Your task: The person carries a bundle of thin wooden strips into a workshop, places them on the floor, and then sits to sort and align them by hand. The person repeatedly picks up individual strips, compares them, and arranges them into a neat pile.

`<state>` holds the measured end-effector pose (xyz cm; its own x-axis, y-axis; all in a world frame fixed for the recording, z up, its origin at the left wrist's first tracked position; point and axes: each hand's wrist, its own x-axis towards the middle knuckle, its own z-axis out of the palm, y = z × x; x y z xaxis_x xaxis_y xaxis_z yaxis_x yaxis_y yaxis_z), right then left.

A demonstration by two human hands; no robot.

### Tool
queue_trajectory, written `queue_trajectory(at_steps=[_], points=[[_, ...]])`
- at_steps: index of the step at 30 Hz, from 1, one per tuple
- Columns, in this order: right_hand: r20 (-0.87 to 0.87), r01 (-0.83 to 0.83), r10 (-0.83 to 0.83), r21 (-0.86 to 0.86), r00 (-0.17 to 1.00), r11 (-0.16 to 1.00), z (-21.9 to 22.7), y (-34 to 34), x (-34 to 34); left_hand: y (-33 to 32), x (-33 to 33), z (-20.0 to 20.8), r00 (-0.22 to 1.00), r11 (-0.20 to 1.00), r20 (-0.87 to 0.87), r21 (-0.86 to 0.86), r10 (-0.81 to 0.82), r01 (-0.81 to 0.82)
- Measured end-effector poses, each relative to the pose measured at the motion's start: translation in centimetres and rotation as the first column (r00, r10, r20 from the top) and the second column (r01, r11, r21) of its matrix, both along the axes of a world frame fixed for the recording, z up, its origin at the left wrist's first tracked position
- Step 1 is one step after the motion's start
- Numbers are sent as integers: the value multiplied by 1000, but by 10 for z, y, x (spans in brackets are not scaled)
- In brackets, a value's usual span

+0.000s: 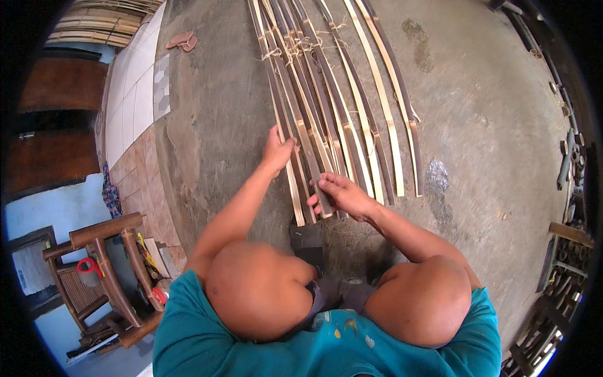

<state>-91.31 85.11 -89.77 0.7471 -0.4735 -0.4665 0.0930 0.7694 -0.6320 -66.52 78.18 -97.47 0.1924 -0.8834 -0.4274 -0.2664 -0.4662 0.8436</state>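
Long split bamboo strips [384, 116], dark on the skin side and pale on the cut side, lie side by side on the floor, running away from me. Thin pale twine [295, 47] ties several of them together towards the far end. My left hand [277, 151] is closed around the leftmost strips, partway along them. Nearer to me, my right hand [344, 193] grips a dark bamboo strip [308, 141] close to its near end, thumb on top and fingertips showing on its left side. The near ends stop just short of my knees.
On the left stands a bamboo chair [103, 283] with a red tape roll [90, 269]. Beyond it runs a tiled ledge [132, 94]. A pink sandal [182, 41] lies on the concrete floor [207, 100]. Bamboo pieces [559, 301] are stacked along the right edge.
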Motion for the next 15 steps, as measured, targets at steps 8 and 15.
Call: queue_trajectory(at_steps=[8,15], points=[[-121,-88,86,-13,989,996,-24,-1,-8,-3,-8,44,954,999,-294,16,53,-50],[-85,-144,140,-46,987,989,-23,2,-16,-11,-19,71,908,995,-413,84,77,-46]])
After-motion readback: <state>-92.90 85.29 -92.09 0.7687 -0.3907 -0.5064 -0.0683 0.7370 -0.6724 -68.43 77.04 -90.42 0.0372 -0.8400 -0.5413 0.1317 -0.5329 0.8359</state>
